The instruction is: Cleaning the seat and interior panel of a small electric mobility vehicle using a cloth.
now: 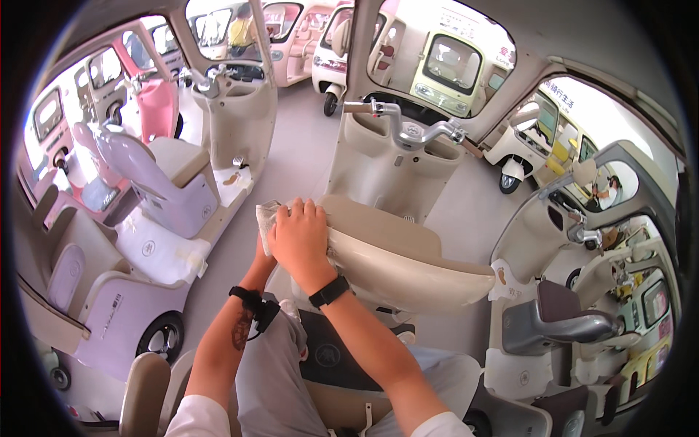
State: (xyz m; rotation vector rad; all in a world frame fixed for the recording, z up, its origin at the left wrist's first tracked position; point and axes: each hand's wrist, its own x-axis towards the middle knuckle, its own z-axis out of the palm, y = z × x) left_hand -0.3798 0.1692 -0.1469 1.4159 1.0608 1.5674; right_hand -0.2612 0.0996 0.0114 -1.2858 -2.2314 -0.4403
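Observation:
A pale cloth [269, 215] lies bunched at the left end of the beige front seat [408, 266], which has a glossy cream backrest shell. My right hand [298, 239] has its fingers curled over the seat's corner, closed on the cloth. Just behind it, mostly covered, my left hand [265, 240] is close against the same cloth; its fingers are hidden. A black band with a small device [256, 306] sits on my left forearm, and a black wristband [329, 291] is on my right wrist.
Ahead stands a beige front panel [393, 171] with silver handlebars [413, 135]. Window pillars frame the cabin. A lilac vehicle [138, 306] is on the left, and a grey seat [561, 320] on the right. Several small vehicles and a person in yellow [241, 33] are farther off.

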